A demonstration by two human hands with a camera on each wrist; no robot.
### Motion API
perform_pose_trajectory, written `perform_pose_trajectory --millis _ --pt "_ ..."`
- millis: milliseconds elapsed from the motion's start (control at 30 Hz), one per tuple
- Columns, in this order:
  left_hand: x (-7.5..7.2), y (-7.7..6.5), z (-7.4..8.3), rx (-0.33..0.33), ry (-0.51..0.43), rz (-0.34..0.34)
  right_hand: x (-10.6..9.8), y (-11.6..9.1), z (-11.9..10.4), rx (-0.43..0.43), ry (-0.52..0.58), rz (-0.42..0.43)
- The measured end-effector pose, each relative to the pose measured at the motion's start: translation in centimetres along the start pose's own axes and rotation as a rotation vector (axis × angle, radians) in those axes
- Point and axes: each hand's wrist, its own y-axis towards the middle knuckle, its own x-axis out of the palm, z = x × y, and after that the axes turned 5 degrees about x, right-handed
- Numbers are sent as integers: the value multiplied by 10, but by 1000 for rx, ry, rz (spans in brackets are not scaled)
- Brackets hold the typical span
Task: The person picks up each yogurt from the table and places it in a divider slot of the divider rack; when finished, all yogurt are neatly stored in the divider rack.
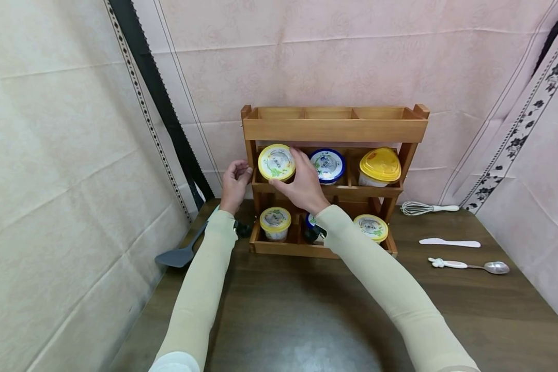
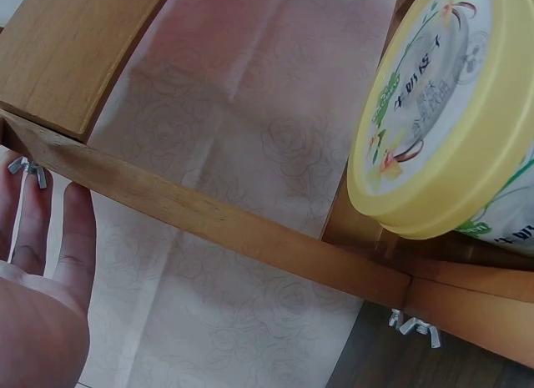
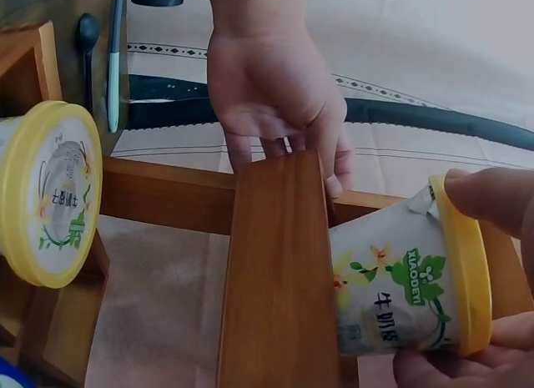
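My right hand (image 1: 305,185) grips a paper ice-cream cup (image 1: 275,162) with a yellow-rimmed lid, thumb and fingers around the lid edge. This cup sits tilted in the left compartment of the middle shelf of a wooden rack (image 1: 335,130). In the right wrist view its printed side (image 3: 380,292) shows, partly behind a wooden rail. My left hand (image 1: 235,187) is at the rack's left side, its fingers (image 2: 78,238) extended by the side bar near a metal wing nut (image 2: 30,168). Beside the gripped cup stand a blue-lidded cup (image 1: 327,165) and a yellow domed-lid cup (image 1: 380,164).
On the bottom shelf are a yellow-lidded cup (image 1: 275,222), a partly hidden blue-lidded cup and another yellow-lidded cup (image 1: 371,226). A spatula (image 1: 176,257) lies left of the rack. A whisk (image 1: 418,208), a white knife (image 1: 448,242) and a spoon (image 1: 495,267) lie to the right.
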Motion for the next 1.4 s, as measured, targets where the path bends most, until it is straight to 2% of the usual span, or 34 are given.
perform_pose_trajectory --millis 133,367,600,833,1100,1233,1300,1400 --pt "-1 0 3 -22 -1 -11 5 4 0 34 -33 -26" --pt "0 -9 25 -19 10 -24 12 6 4 79 -48 -45" --pt "-1 -10 28 -10 0 -35 16 8 7 87 -70 -40" --pt "2 -9 28 -11 8 -35 11 4 4 92 -77 -66" --pt "6 -7 24 3 -1 -26 1 -7 -1 60 -46 -43" --pt "0 -6 12 -21 6 -8 -2 -22 -3 28 -7 -32" --pt "-4 -8 7 -46 13 -25 -5 -33 -4 7 23 -40" --pt "-12 -16 9 -76 36 -103 -15 -50 -5 -31 88 -60"
